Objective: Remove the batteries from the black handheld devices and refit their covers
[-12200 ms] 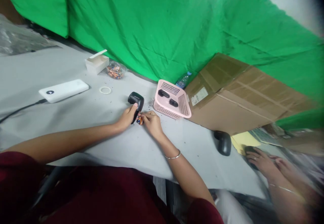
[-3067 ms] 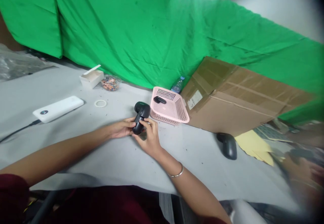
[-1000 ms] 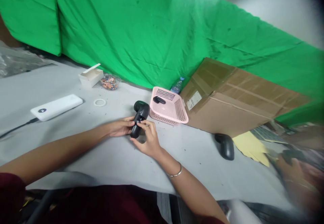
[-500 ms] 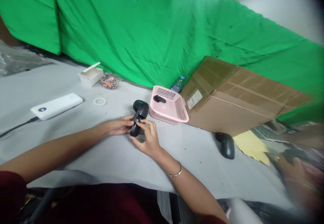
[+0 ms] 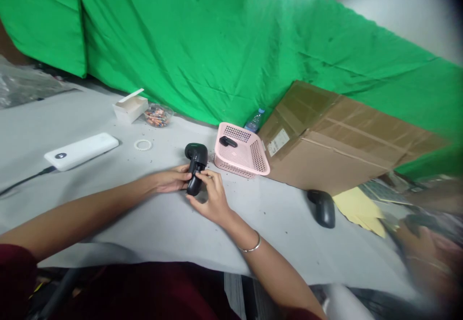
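Seen from above and slightly tilted, a person's two bare hands are meeting at the front of a table covered in pale grey cloth (image 5: 108,214). The left hand (image 5: 172,179) is reaching in from the left, its fingers only partly curled and pressing against the side of a black pistol-grip scanner (image 5: 196,168). The right hand (image 5: 213,198), with a thin metal bangle (image 5: 250,246) on its wrist, is closing around the scanner's lower handle from the near side, its fingertips (image 5: 207,175) resting on the black casing. Neither hand is fully clenched, but together they are holding the scanner between them, with its rounded head pointing away from the person. The scanner is just beside a pink plastic mesh basket (image 5: 253,163), which has a small black part (image 5: 227,141) lying inside. Dark specks are scattered across the cloth around the hands. To the left are a white power bank (image 5: 81,152) with a black cable, a pale beaded ring (image 5: 142,144), a small white cardboard box (image 5: 130,109), and a clear bag of batteries (image 5: 157,116). To the right, a second black scanner (image 5: 321,208) is lying on the cloth, near a large cardboard carton (image 5: 325,151) and a sheet of yellow paper (image 5: 356,209). Another person's blurred hand (image 5: 423,257) is showing at the far right edge.
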{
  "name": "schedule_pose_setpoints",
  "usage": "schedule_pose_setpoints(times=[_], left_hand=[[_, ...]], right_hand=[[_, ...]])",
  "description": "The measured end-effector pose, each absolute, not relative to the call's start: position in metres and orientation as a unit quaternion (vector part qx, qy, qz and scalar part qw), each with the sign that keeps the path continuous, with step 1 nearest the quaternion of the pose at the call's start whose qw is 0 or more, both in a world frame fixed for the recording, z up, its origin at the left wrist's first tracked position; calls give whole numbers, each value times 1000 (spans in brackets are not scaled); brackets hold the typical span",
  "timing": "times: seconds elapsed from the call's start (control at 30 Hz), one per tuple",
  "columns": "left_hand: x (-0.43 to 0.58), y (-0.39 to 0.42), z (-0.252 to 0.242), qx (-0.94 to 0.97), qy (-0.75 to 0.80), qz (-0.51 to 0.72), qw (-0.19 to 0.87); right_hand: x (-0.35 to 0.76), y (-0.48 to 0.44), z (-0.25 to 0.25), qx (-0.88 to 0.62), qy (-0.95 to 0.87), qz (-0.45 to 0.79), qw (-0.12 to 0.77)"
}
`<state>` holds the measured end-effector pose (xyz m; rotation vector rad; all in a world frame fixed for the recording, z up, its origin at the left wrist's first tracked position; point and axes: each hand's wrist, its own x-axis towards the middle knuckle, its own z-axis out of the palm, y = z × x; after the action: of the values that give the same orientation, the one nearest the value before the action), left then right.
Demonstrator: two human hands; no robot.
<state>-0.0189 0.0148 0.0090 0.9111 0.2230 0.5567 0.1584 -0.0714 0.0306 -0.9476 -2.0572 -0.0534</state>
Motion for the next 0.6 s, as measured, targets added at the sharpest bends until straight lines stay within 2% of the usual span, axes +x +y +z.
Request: schedule_pose_setpoints(times=[0.2, 0.4, 0.6], left_hand=[[-23, 21, 8, 490, 92, 203, 843], [-21, 20, 2, 444, 101, 226, 861], [-20, 23, 4, 389, 100, 179, 898]], right_hand=[[159, -71, 26, -388, -825, -42, 409], [159, -69, 26, -377, -828, -37, 414], [158, -69, 27, -379, -828, -26, 412]])
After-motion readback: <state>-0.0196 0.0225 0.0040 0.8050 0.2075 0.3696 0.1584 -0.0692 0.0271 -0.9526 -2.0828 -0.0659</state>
